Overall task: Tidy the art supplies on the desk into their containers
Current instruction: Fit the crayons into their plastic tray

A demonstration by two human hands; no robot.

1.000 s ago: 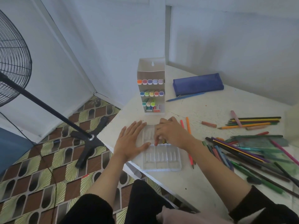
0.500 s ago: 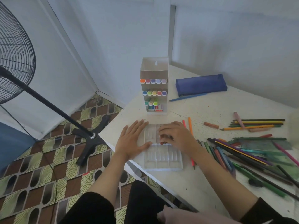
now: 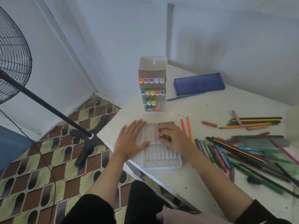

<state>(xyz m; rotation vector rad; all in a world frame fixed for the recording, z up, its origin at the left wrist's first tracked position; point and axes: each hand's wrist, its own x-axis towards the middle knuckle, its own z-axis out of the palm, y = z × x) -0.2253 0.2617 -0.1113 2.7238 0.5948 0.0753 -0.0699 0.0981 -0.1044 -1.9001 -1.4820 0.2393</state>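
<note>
**Red piece goes into the tray**

The right hand [image 3: 175, 140] curls its fingertips round a short red piece [image 3: 159, 134] and pinches it down into the far half of the tray [image 3: 161, 160]. Whether the piece is a crayon or a cap is too blurred to tell. The left hand [image 3: 131, 142] grips nothing: it lies flat with straight fingers on the tray's left edge, probably to stop the light plastic sliding while the piece is pressed into a groove. The tray sits at the near corner of the desk [image 3: 202, 183], close to both hands. Two pens [image 3: 189, 128] lie just beside it on the right. Farther right, loose pencils [image 3: 242, 149] lie in a heap, so most of the tidying looks undone. Behind the tray a stand [image 3: 152, 88] holds rows of markers upright, and a blue pouch [image 3: 199, 84] lies near the wall
</note>
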